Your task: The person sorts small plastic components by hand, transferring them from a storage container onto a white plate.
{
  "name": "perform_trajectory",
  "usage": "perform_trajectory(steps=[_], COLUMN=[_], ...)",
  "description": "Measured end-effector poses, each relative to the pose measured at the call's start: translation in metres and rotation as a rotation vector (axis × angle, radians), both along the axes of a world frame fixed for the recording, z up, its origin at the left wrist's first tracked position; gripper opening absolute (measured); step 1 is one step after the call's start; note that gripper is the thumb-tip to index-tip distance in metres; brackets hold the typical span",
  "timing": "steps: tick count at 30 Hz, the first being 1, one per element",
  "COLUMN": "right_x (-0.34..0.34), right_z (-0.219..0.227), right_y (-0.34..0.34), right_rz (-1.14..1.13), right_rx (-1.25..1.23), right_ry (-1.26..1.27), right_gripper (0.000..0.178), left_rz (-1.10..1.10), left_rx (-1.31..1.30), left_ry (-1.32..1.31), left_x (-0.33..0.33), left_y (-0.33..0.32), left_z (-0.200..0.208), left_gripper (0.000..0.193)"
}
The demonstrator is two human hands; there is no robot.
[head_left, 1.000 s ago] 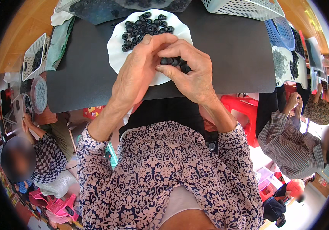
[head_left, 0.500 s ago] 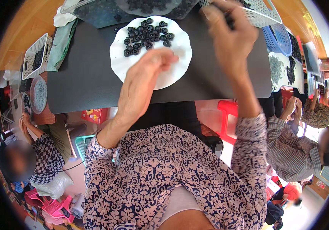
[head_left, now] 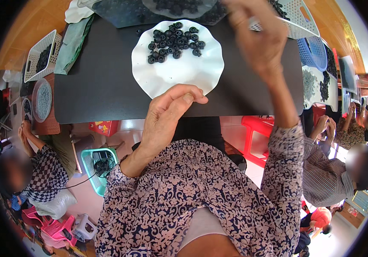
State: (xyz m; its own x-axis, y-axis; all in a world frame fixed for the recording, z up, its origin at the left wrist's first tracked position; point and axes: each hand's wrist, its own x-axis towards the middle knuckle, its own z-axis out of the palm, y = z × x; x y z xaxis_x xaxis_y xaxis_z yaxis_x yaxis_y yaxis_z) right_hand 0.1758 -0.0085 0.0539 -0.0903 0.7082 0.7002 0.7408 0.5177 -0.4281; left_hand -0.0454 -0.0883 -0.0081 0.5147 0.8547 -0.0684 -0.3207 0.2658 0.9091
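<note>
A white wavy-edged plate sits on the dark table. Small round black pieces, some showing a hole in the middle, are heaped on its far half. At the near rim of the plate is my left hand, thumb pressed against curled fingers; whatever lies between them is hidden. My right hand is raised at the far right, beside a white perforated basket that holds dark pieces. Motion smears its fingers, so their grip does not show.
Behind the plate stands a clear bin of black pieces. A blue basket is at the right, a white basket and a green cloth at the left. Co-workers sit on both sides; a red stool stands below the table.
My left hand has drawn back from above the plate to its near rim, with the fingers curled in. My right hand stays at the far right, still moving. The view has shifted slightly.
</note>
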Motion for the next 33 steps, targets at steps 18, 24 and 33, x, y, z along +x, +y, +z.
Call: perform_trajectory(steps=[18, 24, 33], right_x=[-0.042, -0.057, -0.067], right_z=[-0.054, -0.057, -0.068], right_y=[-0.039, -0.065, -0.075], right_rz=[0.027, 0.047, 0.082], right_rx=[-0.175, -0.184, -0.163], right_ry=[0.211, 0.294, 0.398], right_gripper=[0.013, 0.016, 0.021], left_rz=[0.168, 0.174, 0.083], left_rx=[0.649, 1.217, 1.245], left_ry=[0.605, 1.083, 1.005], left_x=[-0.032, -0.016, -0.013], left_y=[0.029, 0.064, 0.08], left_z=[0.019, 0.008, 0.005], left_gripper=[0.017, 0.023, 0.014])
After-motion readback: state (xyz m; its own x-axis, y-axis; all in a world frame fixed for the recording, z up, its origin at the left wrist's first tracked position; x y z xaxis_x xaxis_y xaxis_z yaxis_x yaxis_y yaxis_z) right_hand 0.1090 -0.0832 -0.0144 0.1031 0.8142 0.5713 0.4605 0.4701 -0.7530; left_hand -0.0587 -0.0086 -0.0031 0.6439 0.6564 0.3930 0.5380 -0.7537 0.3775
